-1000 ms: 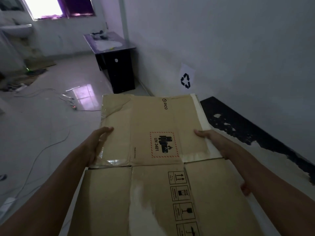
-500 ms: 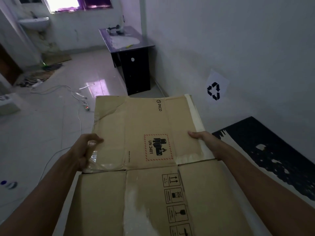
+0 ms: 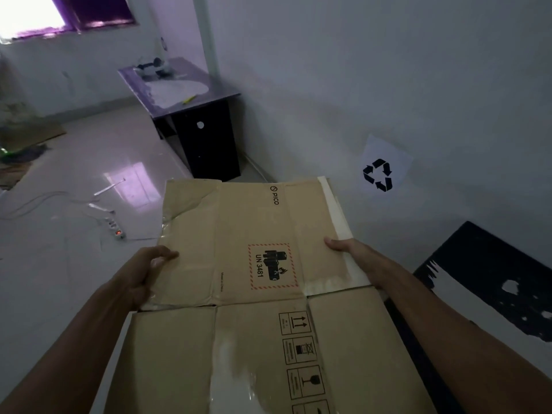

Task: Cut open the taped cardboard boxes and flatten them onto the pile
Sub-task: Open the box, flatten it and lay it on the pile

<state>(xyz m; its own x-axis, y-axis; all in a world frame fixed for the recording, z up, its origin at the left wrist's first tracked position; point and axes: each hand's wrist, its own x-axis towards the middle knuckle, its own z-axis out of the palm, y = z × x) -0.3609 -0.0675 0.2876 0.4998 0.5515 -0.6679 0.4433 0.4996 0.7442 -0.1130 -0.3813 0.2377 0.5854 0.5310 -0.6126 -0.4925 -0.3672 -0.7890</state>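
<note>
A flattened brown cardboard box [image 3: 257, 234] with a red-bordered UN 3481 label and clear tape along its edges is held out flat in front of me. My left hand [image 3: 143, 273] grips its left edge, thumb on top and fingers curled underneath. My right hand [image 3: 355, 255] holds the right edge, thumb on top, the fingers hidden below the board. The box's near panels, printed with handling symbols, fill the bottom of the view. No cutting tool is in sight.
A white sheet with a recycling symbol [image 3: 379, 173] hangs on the right wall. Below it a black mat [image 3: 493, 279] lies on the floor. A dark desk [image 3: 191, 115] stands against the wall ahead. A power strip [image 3: 115, 228] and cables lie on the tiled floor at left.
My view has swung right and closer to the wall, so the recycling sign and black mat sit nearer the centre. Both hands keep their hold on the flattened box.
</note>
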